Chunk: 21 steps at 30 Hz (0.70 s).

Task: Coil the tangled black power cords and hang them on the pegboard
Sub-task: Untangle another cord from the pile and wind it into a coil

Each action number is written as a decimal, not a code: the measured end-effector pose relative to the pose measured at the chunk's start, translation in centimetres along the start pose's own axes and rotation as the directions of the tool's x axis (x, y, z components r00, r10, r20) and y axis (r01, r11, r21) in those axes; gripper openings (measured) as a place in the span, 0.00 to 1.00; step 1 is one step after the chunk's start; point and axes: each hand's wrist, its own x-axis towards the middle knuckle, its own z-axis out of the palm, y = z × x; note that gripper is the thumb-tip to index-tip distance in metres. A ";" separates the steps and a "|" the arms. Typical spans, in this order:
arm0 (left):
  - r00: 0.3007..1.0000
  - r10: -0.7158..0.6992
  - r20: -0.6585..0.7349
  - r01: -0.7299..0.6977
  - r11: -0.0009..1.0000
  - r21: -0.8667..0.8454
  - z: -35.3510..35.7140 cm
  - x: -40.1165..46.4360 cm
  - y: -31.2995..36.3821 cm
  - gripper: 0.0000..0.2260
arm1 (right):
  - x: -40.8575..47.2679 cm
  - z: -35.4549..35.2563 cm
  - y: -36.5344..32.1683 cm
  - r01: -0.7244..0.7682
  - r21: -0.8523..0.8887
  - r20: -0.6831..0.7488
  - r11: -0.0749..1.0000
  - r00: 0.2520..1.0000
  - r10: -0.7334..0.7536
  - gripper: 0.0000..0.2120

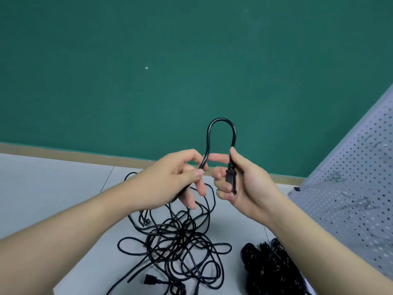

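A black power cord [221, 124] arches in a narrow loop above both hands. My right hand [242, 184] grips the cord's black connector end [231, 177], thumb along the cord just above it. My left hand [170, 177] pinches the other leg of the loop between thumb and fingers. From there the cord drops into a tangled heap of black cords [178, 245] on the grey surface below. A loose plug [152, 281] lies at the heap's front edge. The white pegboard [350, 188] leans at the right, with a few metal hooks on it.
A pile of dark bundled cords [270, 267] lies on the grey surface [53, 188] at the lower right, next to the pegboard's foot. A green wall [148, 60] with a tan baseboard stands behind.
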 end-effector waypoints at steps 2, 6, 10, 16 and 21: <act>0.999 -0.043 -0.034 0.044 0.998 0.036 0.2 0.6 -0.1 0.03 | 0.5 0.2 0.1 -0.005 -0.019 0.033 1.000 0.999 0.005 0.21; 0.996 -0.033 -0.079 0.038 0.998 0.053 0.8 1.7 -0.6 0.04 | 1.6 0.0 -0.1 0.027 -0.099 0.104 0.995 0.994 -0.017 0.21; 0.993 0.004 -0.119 0.001 0.999 0.039 1.1 2.3 -1.0 0.06 | 2.3 -0.5 -0.2 0.124 -0.340 0.165 0.932 0.984 -0.071 0.18; 0.988 -0.142 0.057 0.117 0.942 0.313 1.2 1.8 -0.8 0.18 | 2.7 -1.5 -0.7 0.194 -0.379 -0.073 0.905 0.968 -0.238 0.14; 0.920 -0.371 0.128 0.216 0.752 0.623 -0.6 0.9 -1.7 0.27 | 3.2 -3.8 -2.7 0.183 0.289 -0.204 0.940 0.971 -0.127 0.15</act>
